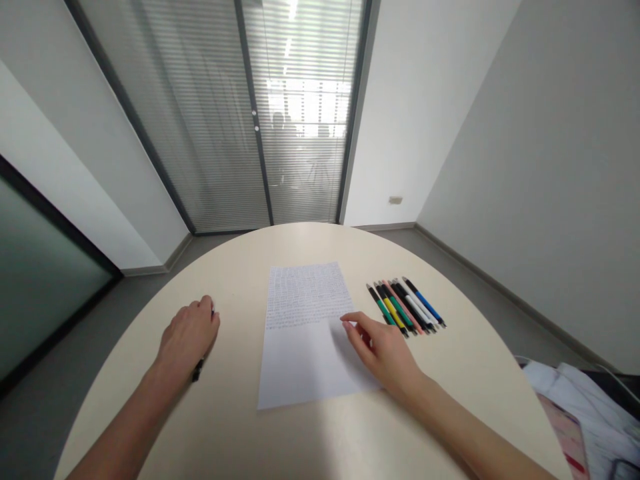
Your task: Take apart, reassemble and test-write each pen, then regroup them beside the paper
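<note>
A white sheet of paper [305,333] lies in the middle of a round cream table [240,427], its upper half filled with handwriting. My right hand [383,350] rests on the sheet's right edge, fingers stretched out and flat. My left hand [190,337] lies on the table left of the sheet, fingers curled around a dark pen [198,370] whose end sticks out below the palm. A row of several pens [405,305] with green, yellow, pink, white and blue barrels lies just right of the sheet, close to my right hand.
Beyond the table stand glass doors with closed blinds [260,113] and white walls. White cloth and other items [585,407] sit low at the right, past the table's edge. A dark glass panel [35,287] lines the left.
</note>
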A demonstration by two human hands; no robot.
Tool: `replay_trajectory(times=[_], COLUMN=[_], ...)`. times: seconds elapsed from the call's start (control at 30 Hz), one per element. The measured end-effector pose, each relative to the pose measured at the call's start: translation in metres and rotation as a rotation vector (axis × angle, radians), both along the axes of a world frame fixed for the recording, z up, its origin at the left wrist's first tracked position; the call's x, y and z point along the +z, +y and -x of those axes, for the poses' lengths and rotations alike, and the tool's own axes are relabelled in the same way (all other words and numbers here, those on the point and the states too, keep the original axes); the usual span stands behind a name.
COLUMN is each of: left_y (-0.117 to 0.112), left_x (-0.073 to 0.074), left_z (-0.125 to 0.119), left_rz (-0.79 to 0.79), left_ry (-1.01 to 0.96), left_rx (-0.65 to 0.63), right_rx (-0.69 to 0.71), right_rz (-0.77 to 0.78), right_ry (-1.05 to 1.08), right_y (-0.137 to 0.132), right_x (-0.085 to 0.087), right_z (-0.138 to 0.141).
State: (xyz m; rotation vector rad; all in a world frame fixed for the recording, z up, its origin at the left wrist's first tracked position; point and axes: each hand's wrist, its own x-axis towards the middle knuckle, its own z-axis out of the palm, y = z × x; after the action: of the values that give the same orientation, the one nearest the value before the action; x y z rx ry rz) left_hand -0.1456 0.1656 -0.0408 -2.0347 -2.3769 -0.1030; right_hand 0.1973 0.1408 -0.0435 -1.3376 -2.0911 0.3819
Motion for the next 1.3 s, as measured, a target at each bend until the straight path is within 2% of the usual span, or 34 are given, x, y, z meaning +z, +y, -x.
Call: replay_trajectory(times=[0.1, 0.2, 0.27, 0.33, 0.4, 0.47, 0.53, 0.6, 0.73, 0.87, 1.07, 1.3], left_y=[-0.001, -0.006, -0.013, -0.022, -0.03, -0.037, -0.042, -0.046, -0.049, -0.05, -0.047, -0.051], left_x=[0.003, 0.016, 0.029, 0.04, 0.046, 0.044, 0.036, 0.026, 0.01, 0.001, -0.009, -0.008], left_z=[-0.006, -0.016, -0.027, -0.042, -0.059, -0.077, -0.092, -0.104, -0.118, -0.122, -0.124, -0.13], left_rz=[-0.038, -0.181, -0.251, -0.293, -0.339, -0.332, -0.246, -0.136, 0.037, 0.063, -0.051, 0.043], left_ry=[0.047, -0.114, -0.404, -0.859, -1.32, -1.672, -1.88, -2.004, -2.08, -2.103, -2.117, -2.0], left_rx=[0.015, -0.026, -0.029, -0.02, 0.043, 0.163, 0.251, 0.267, 0.214, 0.232, 0.281, 0.259], right_rx=[-0.01, 0.023, 0.065, 0.12, 0.22, 0.356, 0.455, 0.46, 0.332, 0.186, 0.178, 0.169], right_rz=[0.01, 0.037, 0.074, 0.131, 0.22, 0.349, 0.492, 0.599, 0.644, 0.687, 0.725, 0.79], right_ry=[0.021, 0.027, 0.026, 0.056, 0.163, 0.37, 0.65, 0.917, 1.193, 1.307, 1.322, 1.365], right_y=[0.0, -0.001, -0.001, -0.001, -0.002, -0.003, -0.004, -0.005, -0.005, -0.005, -0.008, -0.006], right_x=[0.001, 0.002, 0.002, 0.001, -0.002, -0.006, -0.011, -0.014, -0.013, -0.008, -0.008, -0.014], right_z=[0.0, 0.001, 0.003, 0.004, 0.007, 0.01, 0.016, 0.022, 0.029, 0.031, 0.033, 0.035])
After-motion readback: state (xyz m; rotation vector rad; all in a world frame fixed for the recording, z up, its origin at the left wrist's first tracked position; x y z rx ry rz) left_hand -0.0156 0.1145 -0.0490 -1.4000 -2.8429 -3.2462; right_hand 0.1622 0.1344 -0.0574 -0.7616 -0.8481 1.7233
